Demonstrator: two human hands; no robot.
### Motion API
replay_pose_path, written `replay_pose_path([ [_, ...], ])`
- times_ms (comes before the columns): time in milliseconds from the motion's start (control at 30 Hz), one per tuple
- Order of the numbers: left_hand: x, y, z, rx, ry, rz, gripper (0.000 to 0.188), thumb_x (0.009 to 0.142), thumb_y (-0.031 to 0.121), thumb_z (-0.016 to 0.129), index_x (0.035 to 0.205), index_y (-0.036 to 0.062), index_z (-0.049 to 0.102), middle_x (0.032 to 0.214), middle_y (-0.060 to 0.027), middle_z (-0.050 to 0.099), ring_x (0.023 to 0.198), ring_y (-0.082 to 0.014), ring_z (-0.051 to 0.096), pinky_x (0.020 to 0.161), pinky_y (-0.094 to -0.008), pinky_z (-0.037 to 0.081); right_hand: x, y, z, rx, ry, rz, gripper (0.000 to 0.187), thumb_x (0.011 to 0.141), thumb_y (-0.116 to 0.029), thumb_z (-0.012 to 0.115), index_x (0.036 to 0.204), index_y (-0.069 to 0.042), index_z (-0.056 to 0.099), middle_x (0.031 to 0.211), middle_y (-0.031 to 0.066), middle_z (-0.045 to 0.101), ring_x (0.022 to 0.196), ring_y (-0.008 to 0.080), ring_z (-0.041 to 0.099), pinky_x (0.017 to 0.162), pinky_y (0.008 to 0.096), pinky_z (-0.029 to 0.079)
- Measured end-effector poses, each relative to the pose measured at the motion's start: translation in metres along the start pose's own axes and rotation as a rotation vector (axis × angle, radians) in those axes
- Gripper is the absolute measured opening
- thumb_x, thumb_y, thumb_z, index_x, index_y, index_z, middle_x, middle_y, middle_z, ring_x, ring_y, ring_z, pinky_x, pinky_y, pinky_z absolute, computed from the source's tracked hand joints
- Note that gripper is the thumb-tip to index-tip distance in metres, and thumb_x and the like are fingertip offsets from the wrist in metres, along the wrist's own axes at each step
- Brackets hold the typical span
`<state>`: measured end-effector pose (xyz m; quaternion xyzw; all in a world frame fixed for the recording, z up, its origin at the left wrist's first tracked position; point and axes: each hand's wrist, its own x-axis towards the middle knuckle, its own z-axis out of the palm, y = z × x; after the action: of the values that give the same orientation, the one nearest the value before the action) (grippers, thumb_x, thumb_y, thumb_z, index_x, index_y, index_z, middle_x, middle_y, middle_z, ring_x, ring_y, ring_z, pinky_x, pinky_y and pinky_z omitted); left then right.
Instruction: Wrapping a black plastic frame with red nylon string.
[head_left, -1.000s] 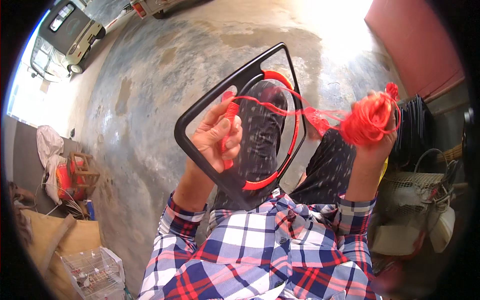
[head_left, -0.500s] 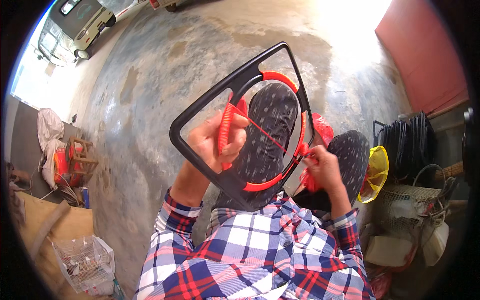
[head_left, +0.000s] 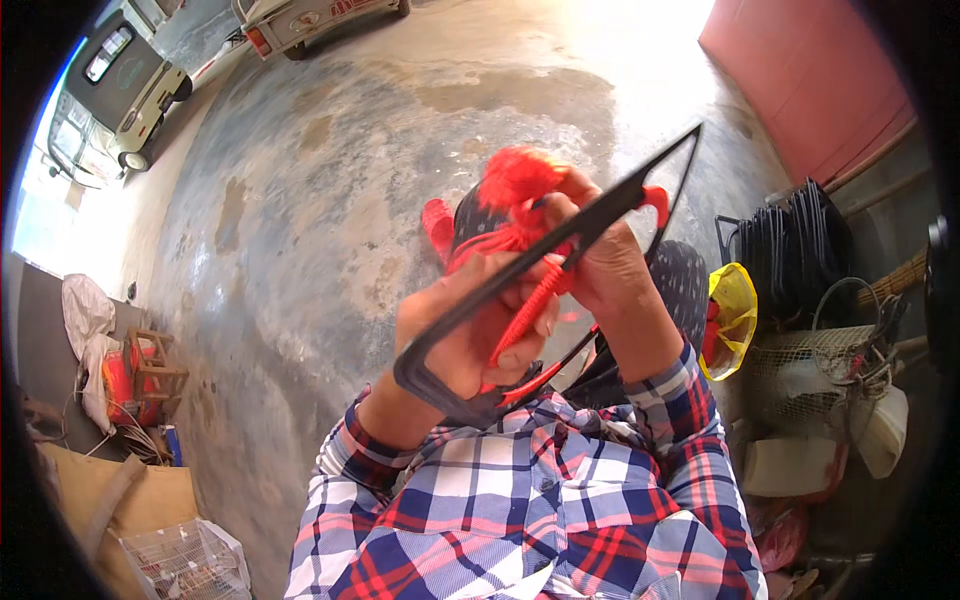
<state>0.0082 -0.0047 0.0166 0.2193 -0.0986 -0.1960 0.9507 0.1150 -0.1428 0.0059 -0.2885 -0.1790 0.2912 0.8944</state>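
Note:
A black frame (head_left: 610, 207) with an inner ring partly wrapped in red cord is held tilted over my knees, seen nearly edge-on. My left hand (head_left: 450, 335) is closed round the ring at a red-wrapped section (head_left: 527, 312). On the frame's other side, my right hand (head_left: 612, 265) is closed on a fluffy bundle of red cord (head_left: 517, 180), which rises above its fingers. Strands of the cord run down toward my left hand. The frame's bar hides part of both hands' fingers.
To the right are a yellow-rimmed bag (head_left: 738, 320), a stack of black frames (head_left: 795, 240) and a wire basket (head_left: 810, 360). A wooden stool (head_left: 155, 375) and a white wire cage (head_left: 190, 565) stand at left. Vehicles (head_left: 125, 85) are parked on the concrete floor (head_left: 300, 230) farther off.
The frame has swung from facing me to nearly edge-on. My right hand has moved up and left with the cord bundle, close to my left hand, which still grips the ring.

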Motion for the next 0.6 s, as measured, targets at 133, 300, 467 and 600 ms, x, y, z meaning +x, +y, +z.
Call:
replay_pose_path([
  [133,0.013,-0.010,0.019,-0.347,0.188,0.063,0.039,0.099,0.036,0.042,0.119,0.0039,0.053,0.098,-0.0158,0.059,0.076,-0.0241,0.061,0.060,-0.0319,0.051,0.018,-0.010,0.008,-0.452,-0.591,-0.021,0.018,0.088,-0.019,0.064,0.087,-0.002,0.069,0.120,0.0138,0.057,0.101,0.0195,0.057,0.089,0.0316,0.045],
  [300,0.007,-0.006,0.013,0.079,0.368,0.121,0.044,0.093,0.027,0.048,0.129,0.0001,0.048,0.091,-0.0113,0.060,0.070,-0.0181,0.056,0.053,-0.0280,0.040,0.010,-0.007,-0.008,-0.684,-0.223,-0.182,0.028,0.084,-0.018,0.069,0.105,-0.001,0.066,0.116,0.0106,0.060,0.101,0.0141,0.057,0.088,0.0296,0.046],
  [467,-0.008,0.005,-0.014,0.182,0.328,0.241,0.045,0.088,0.026,0.062,0.128,0.0071,0.050,0.092,-0.0046,0.059,0.063,-0.0117,0.051,0.045,-0.0217,0.034,-0.035,0.011,-0.026,-0.692,-0.085,-0.092,0.067,0.074,-0.020,0.081,0.130,-0.003,0.050,0.116,0.0049,0.059,0.108,0.0119,0.055,0.088,0.0288,0.044],
  [600,0.006,0.002,-0.002,0.254,0.386,0.242,0.046,0.086,0.023,0.063,0.127,0.0051,0.051,0.087,-0.0071,0.060,0.059,-0.0126,0.052,0.042,-0.0222,0.035,-0.043,0.018,0.014,-0.269,0.090,-0.076,0.059,0.070,-0.003,0.081,0.122,-0.004,0.055,0.119,0.0054,0.056,0.110,0.0134,0.054,0.092,0.0288,0.043],
])
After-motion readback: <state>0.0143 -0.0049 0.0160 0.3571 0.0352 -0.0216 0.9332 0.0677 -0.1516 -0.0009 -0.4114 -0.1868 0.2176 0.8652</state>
